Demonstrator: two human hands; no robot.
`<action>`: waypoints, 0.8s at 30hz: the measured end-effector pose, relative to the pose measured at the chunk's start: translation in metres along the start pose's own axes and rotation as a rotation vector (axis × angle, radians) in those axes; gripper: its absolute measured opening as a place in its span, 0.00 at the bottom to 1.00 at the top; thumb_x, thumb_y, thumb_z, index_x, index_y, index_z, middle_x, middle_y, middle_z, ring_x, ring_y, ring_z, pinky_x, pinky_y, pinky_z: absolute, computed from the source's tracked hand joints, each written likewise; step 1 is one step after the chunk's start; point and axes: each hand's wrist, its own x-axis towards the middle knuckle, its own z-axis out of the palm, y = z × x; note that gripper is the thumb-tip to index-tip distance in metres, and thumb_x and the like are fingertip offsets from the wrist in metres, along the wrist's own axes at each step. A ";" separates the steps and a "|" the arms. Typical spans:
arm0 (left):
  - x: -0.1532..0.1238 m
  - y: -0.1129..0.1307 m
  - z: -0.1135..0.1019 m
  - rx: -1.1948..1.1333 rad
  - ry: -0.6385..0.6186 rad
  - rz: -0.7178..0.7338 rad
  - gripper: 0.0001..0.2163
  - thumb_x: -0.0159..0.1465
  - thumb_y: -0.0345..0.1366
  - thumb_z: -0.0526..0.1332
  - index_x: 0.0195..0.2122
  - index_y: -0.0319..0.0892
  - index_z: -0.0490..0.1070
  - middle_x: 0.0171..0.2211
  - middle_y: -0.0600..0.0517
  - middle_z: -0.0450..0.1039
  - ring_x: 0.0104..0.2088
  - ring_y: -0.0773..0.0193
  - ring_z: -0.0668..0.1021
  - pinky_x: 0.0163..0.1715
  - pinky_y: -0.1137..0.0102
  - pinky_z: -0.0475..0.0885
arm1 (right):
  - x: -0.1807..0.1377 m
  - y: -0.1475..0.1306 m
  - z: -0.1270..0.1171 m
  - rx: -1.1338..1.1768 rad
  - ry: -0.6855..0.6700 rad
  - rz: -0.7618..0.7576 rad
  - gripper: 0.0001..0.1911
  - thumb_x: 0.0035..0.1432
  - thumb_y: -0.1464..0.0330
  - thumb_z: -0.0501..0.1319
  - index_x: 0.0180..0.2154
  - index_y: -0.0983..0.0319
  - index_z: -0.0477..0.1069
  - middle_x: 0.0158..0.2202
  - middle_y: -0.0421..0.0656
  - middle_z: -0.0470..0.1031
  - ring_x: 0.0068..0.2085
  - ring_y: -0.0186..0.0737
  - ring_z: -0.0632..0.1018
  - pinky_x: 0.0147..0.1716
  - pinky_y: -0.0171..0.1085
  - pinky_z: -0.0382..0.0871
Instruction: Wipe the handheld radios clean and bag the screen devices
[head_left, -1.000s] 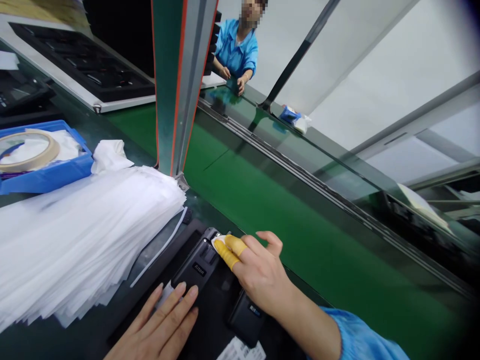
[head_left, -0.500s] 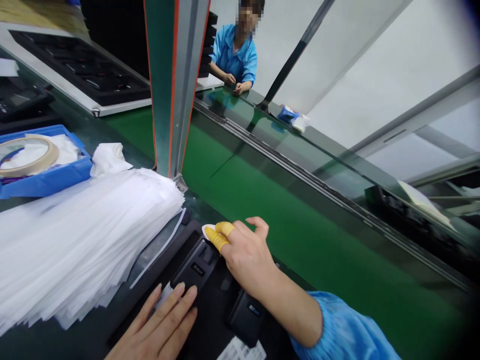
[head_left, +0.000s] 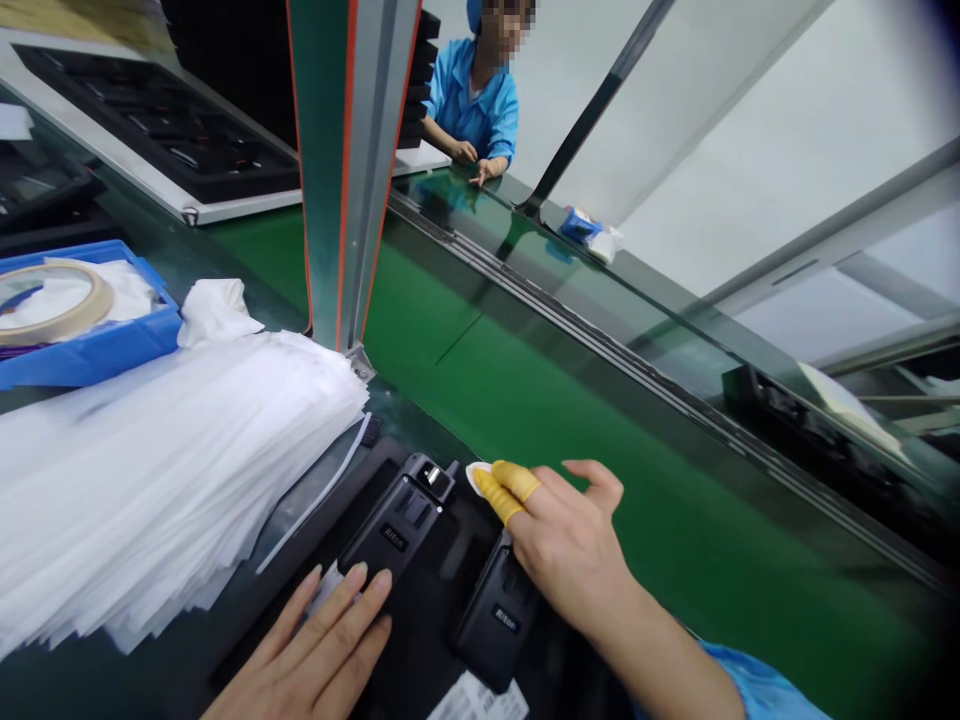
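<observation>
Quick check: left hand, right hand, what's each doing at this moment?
Left hand: open, lying flat on the black tray, holding nothing.
Right hand: pinching a small white wipe in yellow-cotted fingertips.

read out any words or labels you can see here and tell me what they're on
"Riton": small white lettering on the left black device.
"Riton": same lettering on the right black device, by the right hand.
White label at the bottom edge: print too small to read.

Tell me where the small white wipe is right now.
In the head view, the white wipe is low and centre, pinched under the right hand at its yellow-cotted fingertips, just right of the left black device.
</observation>
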 end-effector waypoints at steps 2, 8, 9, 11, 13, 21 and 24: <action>0.005 0.001 -0.007 0.027 -0.005 0.005 0.21 0.62 0.45 0.57 0.55 0.46 0.67 0.58 0.52 0.66 0.57 0.60 0.68 0.61 0.67 0.54 | 0.007 -0.001 0.000 0.014 0.009 0.007 0.15 0.62 0.76 0.51 0.40 0.58 0.74 0.32 0.38 0.76 0.31 0.34 0.68 0.46 0.46 0.46; 0.013 0.000 -0.016 0.110 0.008 0.045 0.19 0.62 0.46 0.56 0.52 0.44 0.71 0.57 0.50 0.68 0.56 0.60 0.70 0.62 0.67 0.52 | 0.027 -0.017 0.015 0.084 -0.065 -0.115 0.11 0.61 0.74 0.54 0.33 0.58 0.75 0.36 0.37 0.75 0.35 0.34 0.68 0.47 0.47 0.46; 0.013 0.000 -0.015 0.106 0.010 0.048 0.19 0.62 0.46 0.56 0.52 0.44 0.71 0.57 0.50 0.68 0.56 0.59 0.70 0.62 0.67 0.53 | 0.028 -0.018 0.016 0.087 -0.082 -0.131 0.11 0.60 0.74 0.55 0.31 0.58 0.74 0.36 0.37 0.74 0.35 0.34 0.67 0.48 0.47 0.46; 0.011 0.000 -0.014 0.100 -0.002 0.053 0.20 0.62 0.47 0.56 0.52 0.44 0.70 0.57 0.50 0.67 0.55 0.59 0.70 0.60 0.67 0.56 | 0.026 -0.018 0.017 0.090 -0.106 -0.150 0.10 0.59 0.73 0.57 0.29 0.58 0.73 0.36 0.38 0.74 0.36 0.35 0.67 0.49 0.48 0.45; 0.010 -0.001 -0.014 0.087 -0.032 0.046 0.20 0.62 0.47 0.57 0.52 0.44 0.70 0.56 0.51 0.68 0.55 0.59 0.71 0.59 0.68 0.59 | 0.020 -0.015 0.012 0.088 -0.108 -0.170 0.10 0.58 0.74 0.57 0.28 0.58 0.73 0.35 0.38 0.73 0.36 0.35 0.67 0.49 0.48 0.45; 0.012 -0.002 -0.011 0.044 -0.028 0.037 0.19 0.62 0.47 0.57 0.51 0.45 0.71 0.55 0.51 0.69 0.54 0.58 0.72 0.57 0.68 0.61 | 0.003 0.001 -0.011 -0.017 -0.008 -0.004 0.15 0.53 0.80 0.53 0.21 0.60 0.70 0.28 0.40 0.72 0.33 0.36 0.66 0.47 0.45 0.47; 0.009 -0.002 -0.007 0.037 -0.003 0.038 0.19 0.62 0.48 0.56 0.51 0.46 0.72 0.56 0.51 0.69 0.54 0.59 0.71 0.59 0.68 0.57 | 0.014 -0.013 -0.006 0.147 -0.046 0.106 0.13 0.49 0.80 0.53 0.21 0.60 0.70 0.31 0.40 0.72 0.32 0.35 0.67 0.44 0.45 0.49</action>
